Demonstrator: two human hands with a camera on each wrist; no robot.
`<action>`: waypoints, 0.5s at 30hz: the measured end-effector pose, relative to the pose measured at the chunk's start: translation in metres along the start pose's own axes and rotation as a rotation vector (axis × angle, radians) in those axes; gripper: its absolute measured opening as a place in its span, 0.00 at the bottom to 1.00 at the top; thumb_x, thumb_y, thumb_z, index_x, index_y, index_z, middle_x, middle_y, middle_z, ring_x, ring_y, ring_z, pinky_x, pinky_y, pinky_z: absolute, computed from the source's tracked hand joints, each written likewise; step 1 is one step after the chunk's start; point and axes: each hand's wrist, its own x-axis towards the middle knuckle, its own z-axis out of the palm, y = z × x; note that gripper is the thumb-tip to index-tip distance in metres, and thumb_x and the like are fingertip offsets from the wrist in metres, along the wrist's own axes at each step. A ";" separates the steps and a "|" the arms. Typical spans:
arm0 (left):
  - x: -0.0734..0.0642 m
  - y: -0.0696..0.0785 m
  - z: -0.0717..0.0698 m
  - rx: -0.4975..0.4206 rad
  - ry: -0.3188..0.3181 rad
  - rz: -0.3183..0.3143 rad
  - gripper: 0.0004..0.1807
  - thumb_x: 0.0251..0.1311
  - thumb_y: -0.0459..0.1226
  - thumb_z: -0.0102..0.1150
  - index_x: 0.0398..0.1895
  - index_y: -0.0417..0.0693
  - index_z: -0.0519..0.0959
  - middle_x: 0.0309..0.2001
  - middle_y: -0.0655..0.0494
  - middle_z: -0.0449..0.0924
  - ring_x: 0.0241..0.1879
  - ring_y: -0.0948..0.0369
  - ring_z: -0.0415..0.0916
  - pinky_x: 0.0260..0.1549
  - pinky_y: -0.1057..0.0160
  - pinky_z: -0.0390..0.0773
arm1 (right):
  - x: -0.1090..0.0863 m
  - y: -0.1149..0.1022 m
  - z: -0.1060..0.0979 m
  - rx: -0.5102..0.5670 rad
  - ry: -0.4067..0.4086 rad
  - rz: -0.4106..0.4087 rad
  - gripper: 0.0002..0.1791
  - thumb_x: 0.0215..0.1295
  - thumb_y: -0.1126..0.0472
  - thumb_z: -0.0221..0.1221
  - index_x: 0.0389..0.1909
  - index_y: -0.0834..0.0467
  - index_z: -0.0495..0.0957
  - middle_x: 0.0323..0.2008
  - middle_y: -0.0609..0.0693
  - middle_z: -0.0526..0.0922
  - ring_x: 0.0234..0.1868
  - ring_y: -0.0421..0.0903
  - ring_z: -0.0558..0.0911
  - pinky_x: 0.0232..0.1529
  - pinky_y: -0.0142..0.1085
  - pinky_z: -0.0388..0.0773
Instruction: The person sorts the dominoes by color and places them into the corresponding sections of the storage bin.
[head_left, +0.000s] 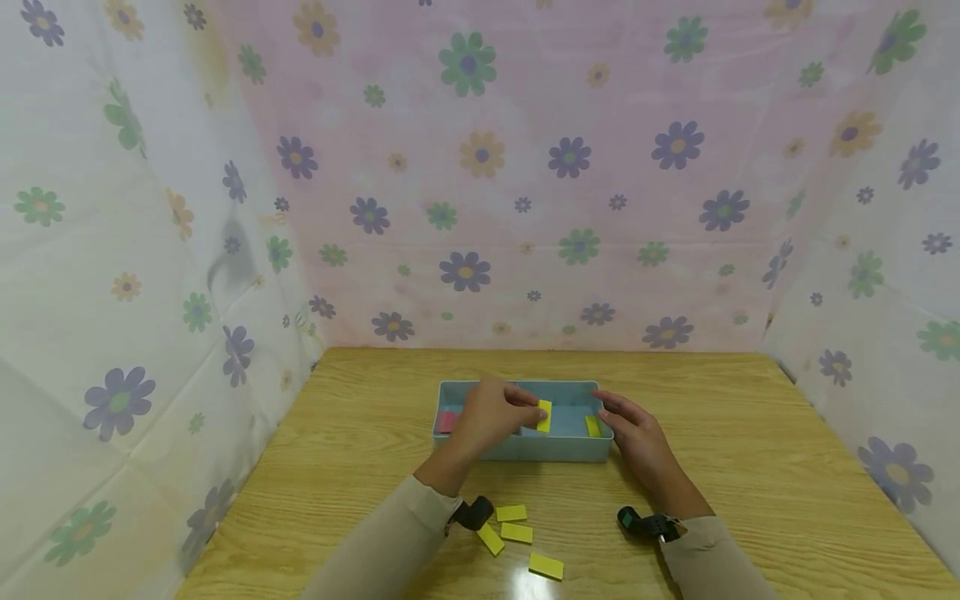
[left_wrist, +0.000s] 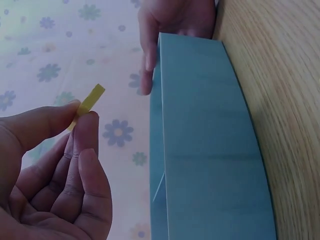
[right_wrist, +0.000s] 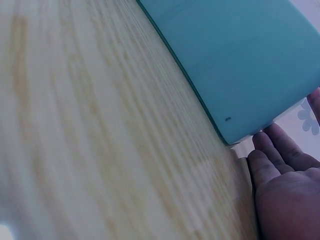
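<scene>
As the thumb and fingertips of a person's left hand (head_left: 486,421) pinch a yellow rectangular tile (head_left: 544,416) above an open-topped blue bin (head_left: 555,450), the right hand (head_left: 640,435) rests at the bin's right end, its fingers relaxed and extended. Just left of those right fingers, another yellow tile (head_left: 593,427) sits inside the bin; a pink piece (head_left: 447,422) shows left of the left fingers. Nearer the person than either hand's fingers, four loose yellow tiles (head_left: 546,567) lie on a wood-grain table (head_left: 750,467).
</scene>
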 end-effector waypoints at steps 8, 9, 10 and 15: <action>0.016 0.006 0.008 -0.017 0.016 -0.086 0.06 0.58 0.47 0.77 0.34 0.59 0.91 0.27 0.63 0.89 0.27 0.59 0.83 0.34 0.45 0.88 | 0.000 -0.001 0.000 -0.008 0.009 0.017 0.30 0.80 0.50 0.55 0.77 0.58 0.65 0.81 0.54 0.58 0.83 0.52 0.52 0.61 0.16 0.68; 0.019 0.006 0.009 -0.015 0.017 -0.092 0.06 0.58 0.47 0.77 0.33 0.59 0.91 0.27 0.63 0.89 0.28 0.59 0.84 0.33 0.45 0.88 | 0.000 -0.001 0.000 -0.007 0.007 0.014 0.31 0.80 0.50 0.55 0.77 0.58 0.65 0.80 0.55 0.58 0.83 0.52 0.52 0.61 0.16 0.68; 0.021 0.006 0.011 -0.010 0.019 -0.098 0.05 0.58 0.47 0.77 0.33 0.60 0.91 0.27 0.63 0.89 0.28 0.60 0.84 0.33 0.45 0.88 | 0.000 -0.001 0.000 -0.004 0.009 0.013 0.31 0.80 0.50 0.55 0.77 0.59 0.66 0.80 0.55 0.58 0.83 0.52 0.52 0.61 0.16 0.68; 0.031 0.006 0.020 0.007 0.021 -0.115 0.06 0.57 0.45 0.77 0.33 0.58 0.90 0.25 0.63 0.89 0.34 0.54 0.89 0.36 0.44 0.88 | -0.001 0.000 0.000 -0.018 0.012 0.015 0.29 0.80 0.53 0.55 0.76 0.59 0.66 0.80 0.55 0.59 0.82 0.53 0.54 0.60 0.16 0.69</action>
